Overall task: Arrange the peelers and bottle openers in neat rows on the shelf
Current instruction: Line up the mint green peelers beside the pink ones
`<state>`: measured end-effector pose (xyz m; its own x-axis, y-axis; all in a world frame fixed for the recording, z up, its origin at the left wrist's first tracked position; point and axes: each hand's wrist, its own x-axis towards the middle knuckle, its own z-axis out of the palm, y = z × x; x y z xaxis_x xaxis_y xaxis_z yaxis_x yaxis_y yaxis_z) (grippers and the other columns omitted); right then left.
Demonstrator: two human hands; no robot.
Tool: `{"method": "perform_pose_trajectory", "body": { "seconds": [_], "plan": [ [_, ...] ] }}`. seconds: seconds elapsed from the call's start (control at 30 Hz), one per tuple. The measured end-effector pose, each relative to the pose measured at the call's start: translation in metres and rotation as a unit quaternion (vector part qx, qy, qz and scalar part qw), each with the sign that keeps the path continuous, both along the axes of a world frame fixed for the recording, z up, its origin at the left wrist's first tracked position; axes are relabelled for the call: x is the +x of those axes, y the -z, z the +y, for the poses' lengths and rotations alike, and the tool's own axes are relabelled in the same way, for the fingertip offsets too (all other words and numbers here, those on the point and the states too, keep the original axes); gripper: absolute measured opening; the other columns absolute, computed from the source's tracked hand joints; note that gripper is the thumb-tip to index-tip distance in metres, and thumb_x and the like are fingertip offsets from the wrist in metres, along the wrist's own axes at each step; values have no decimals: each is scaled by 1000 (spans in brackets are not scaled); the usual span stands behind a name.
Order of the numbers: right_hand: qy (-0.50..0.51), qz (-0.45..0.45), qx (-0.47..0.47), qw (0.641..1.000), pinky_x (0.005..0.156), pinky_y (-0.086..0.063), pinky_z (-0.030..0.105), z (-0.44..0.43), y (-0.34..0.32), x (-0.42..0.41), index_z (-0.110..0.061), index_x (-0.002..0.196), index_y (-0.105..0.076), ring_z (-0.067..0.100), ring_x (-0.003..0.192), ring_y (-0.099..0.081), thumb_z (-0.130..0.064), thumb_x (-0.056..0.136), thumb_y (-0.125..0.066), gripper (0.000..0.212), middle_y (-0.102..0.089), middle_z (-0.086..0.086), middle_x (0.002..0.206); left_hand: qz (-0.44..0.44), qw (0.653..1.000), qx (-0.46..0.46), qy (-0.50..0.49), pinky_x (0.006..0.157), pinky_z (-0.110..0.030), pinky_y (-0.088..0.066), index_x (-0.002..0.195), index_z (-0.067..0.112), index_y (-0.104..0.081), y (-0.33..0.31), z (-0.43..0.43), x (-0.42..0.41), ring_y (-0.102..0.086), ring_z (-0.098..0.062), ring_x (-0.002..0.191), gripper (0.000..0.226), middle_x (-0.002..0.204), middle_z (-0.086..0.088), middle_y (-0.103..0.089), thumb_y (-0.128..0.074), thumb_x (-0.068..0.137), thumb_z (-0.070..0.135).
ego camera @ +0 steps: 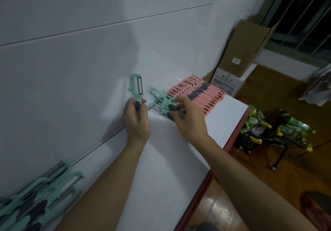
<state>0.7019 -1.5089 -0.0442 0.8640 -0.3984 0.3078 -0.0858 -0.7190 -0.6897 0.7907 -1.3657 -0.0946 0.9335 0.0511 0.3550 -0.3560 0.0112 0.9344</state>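
My left hand grips a mint green peeler by its dark handle and holds it upright, blade at the top, close to the white back wall. My right hand reaches over a few mint green peelers lying on the white shelf, its fingers curled on their dark handles. Just beyond them a neat row of pink peelers with grey grips lies on the shelf. A pile of several more mint green peelers lies at the near left, blurred.
The shelf has a red front edge on the right. Cardboard boxes stand past the pink row at the shelf's far end. On the brown floor below stand small carts with green bottles.
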Motion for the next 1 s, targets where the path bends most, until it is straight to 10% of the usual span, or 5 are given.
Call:
{"method": "perform_pose_trajectory", "body": {
  "seconds": [0.27, 1.0],
  "plan": [
    [-28, -4, -181, 983, 74, -56, 35, 4, 26, 4, -16, 108, -73, 21, 91, -62, -17, 91, -69, 18, -68, 3, 104, 41, 995, -83, 25, 54, -29, -31, 85, 15, -49, -8, -3, -7, -37, -20, 62, 11, 69, -6, -45, -41, 92, 13],
    [28, -9, -220, 975, 81, -43, 40, 3, 45, 9, -19, 107, -70, 21, 96, -49, -33, 91, -67, 21, -61, -1, 101, -25, 999, 22, 43, 66, -45, -55, 95, 7, -68, -13, -1, -4, -65, -26, 76, 13, 84, -9, -66, -58, 95, 15]
  ]
}}
